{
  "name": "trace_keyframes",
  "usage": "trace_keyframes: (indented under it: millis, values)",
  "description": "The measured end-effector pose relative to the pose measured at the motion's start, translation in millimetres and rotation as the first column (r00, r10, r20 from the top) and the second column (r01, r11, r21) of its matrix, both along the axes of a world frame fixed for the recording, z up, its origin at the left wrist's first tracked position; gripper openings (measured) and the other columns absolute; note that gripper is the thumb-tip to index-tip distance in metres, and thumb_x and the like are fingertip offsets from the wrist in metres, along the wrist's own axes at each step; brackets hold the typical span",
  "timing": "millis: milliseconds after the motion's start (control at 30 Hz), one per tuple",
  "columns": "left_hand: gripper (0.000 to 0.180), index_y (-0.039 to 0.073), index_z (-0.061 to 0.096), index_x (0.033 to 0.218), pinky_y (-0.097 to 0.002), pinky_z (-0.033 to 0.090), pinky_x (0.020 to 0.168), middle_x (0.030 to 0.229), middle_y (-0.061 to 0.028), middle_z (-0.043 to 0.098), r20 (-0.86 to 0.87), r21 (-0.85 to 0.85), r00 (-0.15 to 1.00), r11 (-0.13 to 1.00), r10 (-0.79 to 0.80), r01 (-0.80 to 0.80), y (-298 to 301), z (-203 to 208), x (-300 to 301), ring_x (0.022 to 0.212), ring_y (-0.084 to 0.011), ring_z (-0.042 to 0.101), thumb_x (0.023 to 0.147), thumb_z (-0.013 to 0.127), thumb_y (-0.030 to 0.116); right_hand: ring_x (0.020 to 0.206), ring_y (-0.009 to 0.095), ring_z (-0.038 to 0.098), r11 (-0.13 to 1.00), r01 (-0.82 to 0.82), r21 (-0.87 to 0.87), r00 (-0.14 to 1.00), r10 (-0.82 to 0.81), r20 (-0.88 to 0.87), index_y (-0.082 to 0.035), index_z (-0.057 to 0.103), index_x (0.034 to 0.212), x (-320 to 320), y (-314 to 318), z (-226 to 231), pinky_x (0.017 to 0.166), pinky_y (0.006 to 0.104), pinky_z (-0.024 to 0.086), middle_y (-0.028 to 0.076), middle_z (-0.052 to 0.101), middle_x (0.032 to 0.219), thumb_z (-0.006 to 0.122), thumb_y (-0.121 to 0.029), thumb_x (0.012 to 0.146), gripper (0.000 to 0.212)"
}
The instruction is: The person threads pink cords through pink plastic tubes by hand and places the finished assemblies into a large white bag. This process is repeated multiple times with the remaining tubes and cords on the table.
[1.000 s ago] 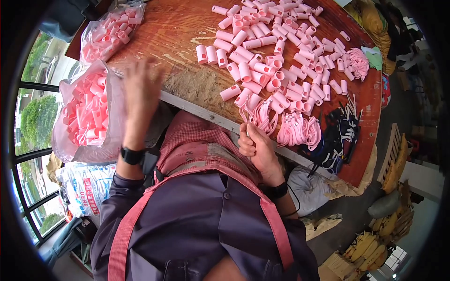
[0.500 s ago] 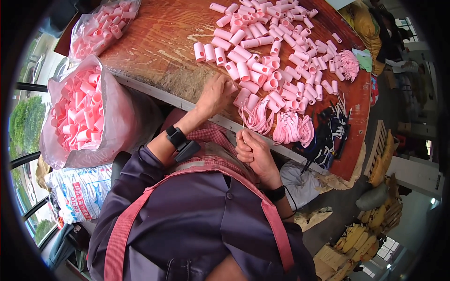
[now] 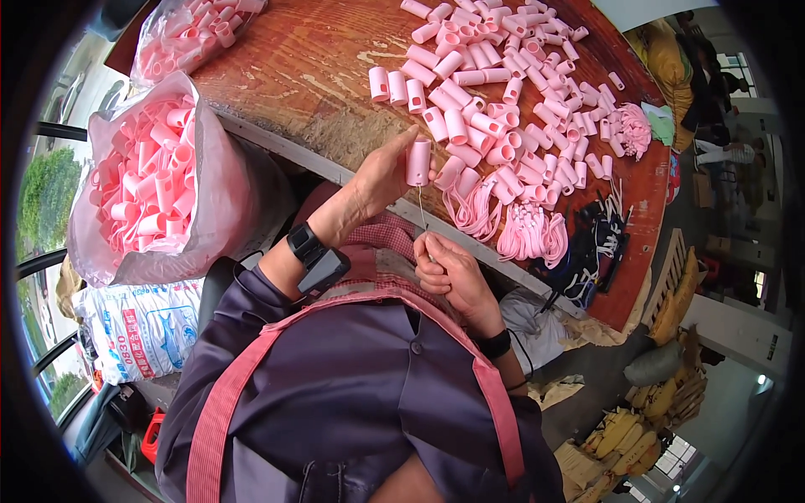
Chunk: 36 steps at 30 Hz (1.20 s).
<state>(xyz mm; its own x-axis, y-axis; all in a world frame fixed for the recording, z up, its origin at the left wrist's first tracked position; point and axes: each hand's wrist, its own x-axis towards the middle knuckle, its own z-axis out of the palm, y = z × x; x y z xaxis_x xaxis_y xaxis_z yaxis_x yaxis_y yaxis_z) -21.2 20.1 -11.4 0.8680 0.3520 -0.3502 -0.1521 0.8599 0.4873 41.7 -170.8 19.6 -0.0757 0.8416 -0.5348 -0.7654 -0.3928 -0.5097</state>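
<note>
My left hand [image 3: 379, 179] is closed around a short pink plastic tube [image 3: 418, 161], held upright over the table's near edge. A small hole shows low on the tube's side. In a pinch, my right hand [image 3: 457, 272] holds a thin metal wire tool [image 3: 422, 207], pointing up. Its tip meets the tube's lower part; whether it is inside a hole I cannot tell. Right beside the held tube spreads a heap of similar pink tubes [image 3: 482, 138]. Bundles of pink cord [image 3: 532, 235] lie at the table edge, beyond my right hand.
The worn wooden table [image 3: 293, 75] has a pale front edge. A large plastic bag of pink tubes [image 3: 239, 197] stands at left, with a smaller bag [image 3: 180, 50] behind it. Dark and white cords [image 3: 591, 243] lie at the right corner, and a pink cord bundle [image 3: 631, 130] farther back.
My left hand has turned, bringing the pink tube upright into view from the near side of the heap. The wire tool's tip now meets the tube. The whole view has shifted slightly.
</note>
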Motion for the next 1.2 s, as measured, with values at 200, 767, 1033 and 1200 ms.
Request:
trace_keyframes:
  millis: [200,767,1033,1200]
  values:
    - [0.029,0.005,0.048,0.104,-0.0301,0.045,0.078,0.087,-0.0079,0.056,0.055,0.234,0.996,0.969,0.072,-0.083,-12.0,-5.6,-0.3,0.081,-0.0177,0.056,0.098,0.042,0.033,0.047,0.002,0.022,0.998,0.058,0.012,0.998,-0.058,-0.030,-0.006,0.047,0.091,-2.8,-3.6,-3.7,0.041,0.0176,0.019,-0.006,0.028,0.063,0.038,-0.029,0.103,0.028]
    - [0.046,0.000,0.041,0.131,-0.0364,0.045,0.085,0.117,-0.0133,0.054,-0.280,0.911,0.944,0.358,0.176,0.204,-37.2,-52.5,30.7,0.102,-0.0236,0.055,0.097,0.049,0.030,0.044,0.000,0.024,0.939,0.334,0.080,0.940,-0.338,0.044,-0.009,0.050,0.091,31.5,-9.9,-24.4,0.038,0.0175,0.017,-0.009,0.031,0.061,0.046,-0.037,0.100,0.029]
    - [0.024,0.001,0.054,0.098,-0.0368,0.045,0.067,0.085,-0.0113,0.055,-0.253,0.952,0.943,-0.116,0.218,0.282,-39.9,-64.8,50.1,0.072,-0.0267,0.054,0.081,0.065,0.013,0.042,0.001,0.027,0.914,0.382,0.133,0.913,-0.396,0.101,-0.009,0.049,0.090,34.2,-28.8,-39.8,0.036,0.0178,0.019,-0.009,0.032,0.059,0.046,-0.041,0.099,0.033]
    - [0.016,-0.001,0.055,0.085,-0.0350,0.045,0.064,0.081,-0.0109,0.057,-0.229,0.966,0.929,-0.048,0.290,0.253,-38.4,-46.7,49.4,0.068,-0.0234,0.055,0.079,0.066,0.010,0.043,0.001,0.026,0.895,0.407,0.182,0.901,-0.426,0.081,-0.009,0.049,0.089,37.9,-24.5,-43.1,0.036,0.0179,0.019,-0.009,0.032,0.060,0.046,-0.042,0.099,0.034]
